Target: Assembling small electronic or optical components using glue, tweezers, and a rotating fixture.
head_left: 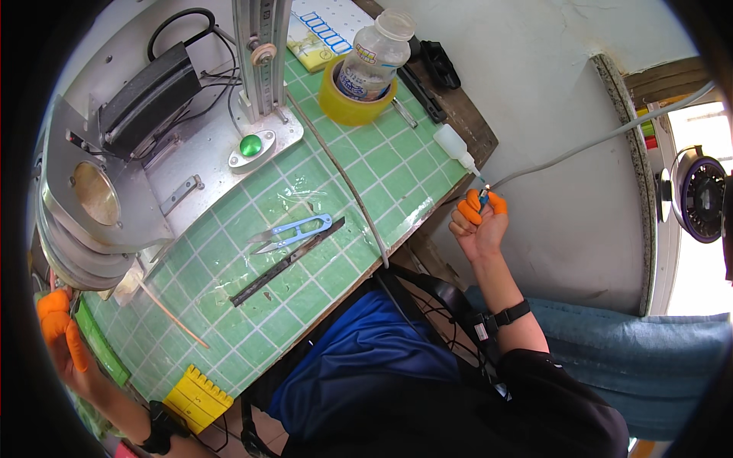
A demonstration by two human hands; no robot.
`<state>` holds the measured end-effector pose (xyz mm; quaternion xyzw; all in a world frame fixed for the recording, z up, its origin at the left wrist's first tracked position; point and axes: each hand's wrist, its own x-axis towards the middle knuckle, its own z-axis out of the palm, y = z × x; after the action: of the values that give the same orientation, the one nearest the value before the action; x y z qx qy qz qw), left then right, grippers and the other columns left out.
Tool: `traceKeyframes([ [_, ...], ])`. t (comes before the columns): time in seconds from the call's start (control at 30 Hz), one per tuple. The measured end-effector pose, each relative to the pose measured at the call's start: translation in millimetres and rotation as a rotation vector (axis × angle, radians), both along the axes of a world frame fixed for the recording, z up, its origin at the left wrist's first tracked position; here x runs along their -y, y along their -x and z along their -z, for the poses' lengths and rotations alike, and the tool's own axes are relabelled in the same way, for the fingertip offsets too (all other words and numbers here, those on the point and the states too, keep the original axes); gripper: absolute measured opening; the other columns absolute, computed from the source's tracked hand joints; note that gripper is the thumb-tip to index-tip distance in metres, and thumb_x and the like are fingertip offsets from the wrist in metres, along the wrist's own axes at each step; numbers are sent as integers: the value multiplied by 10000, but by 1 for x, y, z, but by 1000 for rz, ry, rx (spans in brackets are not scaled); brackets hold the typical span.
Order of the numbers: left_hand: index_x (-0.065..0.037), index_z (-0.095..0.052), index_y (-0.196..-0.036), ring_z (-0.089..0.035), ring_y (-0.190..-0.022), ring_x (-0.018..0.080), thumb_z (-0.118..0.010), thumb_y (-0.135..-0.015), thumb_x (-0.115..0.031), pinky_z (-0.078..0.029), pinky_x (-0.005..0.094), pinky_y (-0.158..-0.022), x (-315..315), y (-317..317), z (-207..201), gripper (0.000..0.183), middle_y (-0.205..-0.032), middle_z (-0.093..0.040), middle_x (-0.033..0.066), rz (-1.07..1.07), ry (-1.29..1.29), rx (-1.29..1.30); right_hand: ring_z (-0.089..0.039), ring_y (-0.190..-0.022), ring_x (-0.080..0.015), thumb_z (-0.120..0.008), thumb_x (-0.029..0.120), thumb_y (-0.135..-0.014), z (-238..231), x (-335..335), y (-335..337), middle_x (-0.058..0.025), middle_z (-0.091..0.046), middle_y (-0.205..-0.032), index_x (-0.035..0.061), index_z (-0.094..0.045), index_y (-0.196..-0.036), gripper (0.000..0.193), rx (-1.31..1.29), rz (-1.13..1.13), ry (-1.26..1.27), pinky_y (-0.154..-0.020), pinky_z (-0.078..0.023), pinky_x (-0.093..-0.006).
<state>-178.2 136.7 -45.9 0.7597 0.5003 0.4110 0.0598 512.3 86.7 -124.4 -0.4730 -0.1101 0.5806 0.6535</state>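
Lighter [483, 198]: showing blue, metal-topped; sitting just beside the white bottle's [450, 142] tip.
Right hand [480, 218]: grasping lighter.
Left hand [65, 336]: showing at left edge; grip, cannot tell.
Counts: one lighter, two bottles, one snips [285, 227] lying on mat [321, 267].

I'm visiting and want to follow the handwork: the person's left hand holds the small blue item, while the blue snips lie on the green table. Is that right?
Not quite: the head view shows the right hand holding the small blue item, while the blue snips lie on the green table.
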Motion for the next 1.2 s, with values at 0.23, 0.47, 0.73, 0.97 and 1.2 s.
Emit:
traceKeyframes([
  [0.23, 71, -608, -1030, -609, -1164, 344, -589, -989, -29, -416, 487, -1102, -1, -8, 1, 109, -1232, -631, 238, 21, -5, 33, -283, -483, -109, -399, 491, -1045, -3, 7, -16, 28, -316, -592, 150, -442, -762, 445, 95, 202, -3, -465, -227, -272],
  [0.47, 64, -610, -1046, -602, -1178, 331, -603, -975, -3, -396, 470, -1119, -1, 0, -1, 99, -1227, -633, 216, 83, 17, 90, -338, -492, -109, -441, 392, -1069, -82, -26, -39, 20, -398, -611, 103, -526, -798, 405, 455, 19, -231, -486, -279, -282],
  [0.73, 51, -615, -1049, -626, -1167, 334, -675, -946, -13, -389, 475, -1136, 6, -10, 5, 135, -1205, -636, 196, 2, 112, 271, -678, -802, -339, -579, 195, -992, -117, -124, -24, -210, -713, -910, -28, -689, -1073, 261, 1914, -599, 351, -706, -509, -445],
  [0.97, 40, -613, -1053, -609, -1225, 378, -705, -938, -44, -344, 543, -1167, -2, -27, -8, 170, -1169, -632, 174, 145, 98, 226, -687, -919, -363, -667, 182, -967, -94, -127, -16, -200, -724, -991, -32, -681, -1093, 249, 2036, -319, -126, -836, -539, -458],
  [1.2, 34, -618, -981, -654, -1104, 344, -722, -890, -30, -345, 651, -1173, 2, -51, -13, 152, -1057, -639, 160, -3, 56, 348, -673, -881, -308, -789, 236, -885, -109, -110, 13, -175, -706, -999, -25, -678, -1094, 352, 1883, -693, 250, -798, -538, -419],
])
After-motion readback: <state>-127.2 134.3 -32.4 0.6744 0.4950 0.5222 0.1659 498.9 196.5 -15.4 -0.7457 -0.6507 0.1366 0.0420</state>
